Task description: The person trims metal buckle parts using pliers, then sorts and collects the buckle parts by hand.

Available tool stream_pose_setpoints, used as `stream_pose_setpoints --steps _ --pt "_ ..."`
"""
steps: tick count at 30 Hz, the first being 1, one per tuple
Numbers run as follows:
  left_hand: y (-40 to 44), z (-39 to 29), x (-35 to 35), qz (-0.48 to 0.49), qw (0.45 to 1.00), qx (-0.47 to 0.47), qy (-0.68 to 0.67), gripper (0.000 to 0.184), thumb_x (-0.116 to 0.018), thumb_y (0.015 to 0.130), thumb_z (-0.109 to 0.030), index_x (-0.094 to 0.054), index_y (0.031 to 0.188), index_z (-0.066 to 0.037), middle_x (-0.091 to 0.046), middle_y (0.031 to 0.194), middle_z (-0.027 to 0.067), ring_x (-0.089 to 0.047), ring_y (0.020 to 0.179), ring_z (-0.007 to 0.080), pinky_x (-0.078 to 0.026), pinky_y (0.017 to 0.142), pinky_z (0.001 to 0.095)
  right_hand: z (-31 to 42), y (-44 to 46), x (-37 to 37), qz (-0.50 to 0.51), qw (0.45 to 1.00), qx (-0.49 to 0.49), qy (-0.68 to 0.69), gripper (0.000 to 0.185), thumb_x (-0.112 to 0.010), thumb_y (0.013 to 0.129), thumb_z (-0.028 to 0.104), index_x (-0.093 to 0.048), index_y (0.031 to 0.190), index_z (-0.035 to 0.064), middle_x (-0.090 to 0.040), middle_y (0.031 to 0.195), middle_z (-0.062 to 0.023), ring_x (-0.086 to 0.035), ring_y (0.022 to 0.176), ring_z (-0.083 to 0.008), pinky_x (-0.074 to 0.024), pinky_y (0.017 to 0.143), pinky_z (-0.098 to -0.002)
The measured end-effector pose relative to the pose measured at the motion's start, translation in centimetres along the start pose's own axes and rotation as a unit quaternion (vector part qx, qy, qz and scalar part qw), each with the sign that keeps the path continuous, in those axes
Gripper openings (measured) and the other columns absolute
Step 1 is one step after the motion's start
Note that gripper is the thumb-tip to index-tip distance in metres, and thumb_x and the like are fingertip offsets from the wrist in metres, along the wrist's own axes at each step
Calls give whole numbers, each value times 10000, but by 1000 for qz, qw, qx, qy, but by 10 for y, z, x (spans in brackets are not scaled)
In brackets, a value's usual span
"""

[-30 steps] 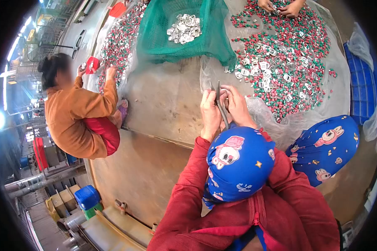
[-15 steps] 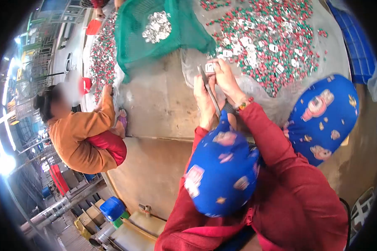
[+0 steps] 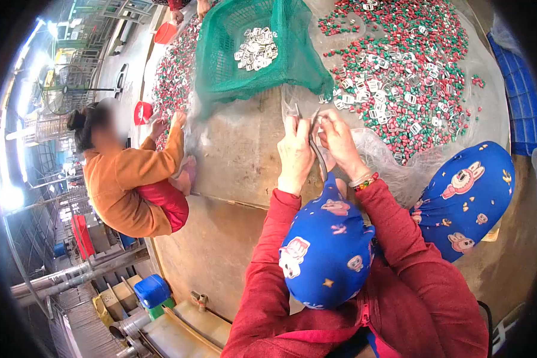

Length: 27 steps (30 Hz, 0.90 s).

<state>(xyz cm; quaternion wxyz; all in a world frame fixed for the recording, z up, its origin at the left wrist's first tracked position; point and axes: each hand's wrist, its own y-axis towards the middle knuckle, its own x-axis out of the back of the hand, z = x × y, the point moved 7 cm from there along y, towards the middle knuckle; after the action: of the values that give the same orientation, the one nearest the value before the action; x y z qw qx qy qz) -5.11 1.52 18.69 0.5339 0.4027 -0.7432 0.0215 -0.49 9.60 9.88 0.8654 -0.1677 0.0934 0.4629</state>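
My left hand (image 3: 295,156) is closed around a dark metal pliers-like tool (image 3: 317,154), whose two tips point up between my hands. Close beside it, my right hand (image 3: 342,143) pinches a small pale piece (image 3: 320,122) near the tool's tips; the fingers partly hide it. Beyond my hands, white buckle-like pieces (image 3: 377,102) lie among many small red and green stones (image 3: 432,51) on clear plastic sheeting. A green mesh basket (image 3: 221,92) holds a pile of similar white pieces (image 3: 256,49).
A co-worker in an orange top (image 3: 128,185) squats at the left beside another spread of stones and a red scoop (image 3: 142,113). Another person's hands show at the top left. My knees are in blue patterned cloth (image 3: 325,250). A blue crate (image 3: 519,98) stands at the right edge.
The white piece clearly visible in my right fingers half a second ago is now mostly hidden. The view has swung and shifted back. The co-worker's hands have moved at the stones.
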Motion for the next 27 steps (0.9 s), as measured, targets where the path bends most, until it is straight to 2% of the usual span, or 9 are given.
stream_pose_setpoints --steps 1,2,5,8,12,16,20,24,27 --pt "0 6 3 -31 999 19 9 186 -625 815 -56 -552 986 -45 -468 859 157 -560 670 372 -437 537 447 0 -4 -3 -12 997 19 -75 164 -435 937 99 -561 1016 31 -559 688 -97 -508 538 -154 -408 506 -321" --pt "3 11 6 -61 997 38 18 169 -619 819 -50 -545 972 -42 -469 866 162 -558 668 378 -433 535 450 21 -22 -14 -41 962 205 -175 187 -437 913 91 -575 1013 14 -584 718 -163 -573 605 -225 -439 579 -381" --pt "7 19 17 -112 988 101 -21 84 -611 852 -62 -578 917 -20 -524 841 147 -564 682 307 -443 593 392 12 -38 -20 50 984 16 -168 204 -416 921 93 -575 1018 9 -593 711 -150 -581 629 -224 -446 607 -383" --pt "5 29 19 -102 970 164 -150 112 -630 858 -75 -649 955 -21 -598 834 66 -556 761 143 -451 696 285 1 -21 -6 56 995 -45 69 187 -381 966 120 -542 1024 44 -503 626 -20 -445 482 -103 -362 451 -277" --pt "1 -13 14 54 983 79 -157 145 -685 803 -37 -659 946 -32 -527 784 39 -529 721 133 -446 673 272 13 -14 0 19 989 -52 137 163 -356 987 130 -503 1001 60 -426 619 52 -340 447 -17 -270 394 -194" --pt "-6 -10 8 -13 955 88 -284 190 -709 734 27 -621 901 9 -485 813 88 -535 709 192 -445 627 320 33 -22 -5 -9 991 -28 133 126 -376 976 99 -484 951 39 -509 678 3 -399 483 -28 -316 408 -191" --pt "-6 -50 38 -77 990 -19 -120 124 -618 780 39 -512 841 15 -471 832 148 -528 705 337 -431 602 384 40 -25 -7 -16 993 9 117 103 -390 964 82 -475 938 31 -563 741 -42 -469 531 -56 -372 438 -210" --pt "-21 -49 41 -22 999 -11 -23 128 -621 780 26 -527 863 -1 -472 844 147 -535 751 320 -434 632 385 48 -29 -8 -34 994 -16 102 87 -418 941 83 -472 950 15 -556 749 -70 -545 626 -138 -459 550 -293" --pt "-17 -47 47 -108 986 -16 -129 178 -651 755 30 -539 890 1 -484 850 128 -538 746 290 -436 638 375 46 -19 -15 -57 993 59 79 111 -410 940 85 -484 951 4 -551 757 -81 -564 689 -169 -478 633 -295"
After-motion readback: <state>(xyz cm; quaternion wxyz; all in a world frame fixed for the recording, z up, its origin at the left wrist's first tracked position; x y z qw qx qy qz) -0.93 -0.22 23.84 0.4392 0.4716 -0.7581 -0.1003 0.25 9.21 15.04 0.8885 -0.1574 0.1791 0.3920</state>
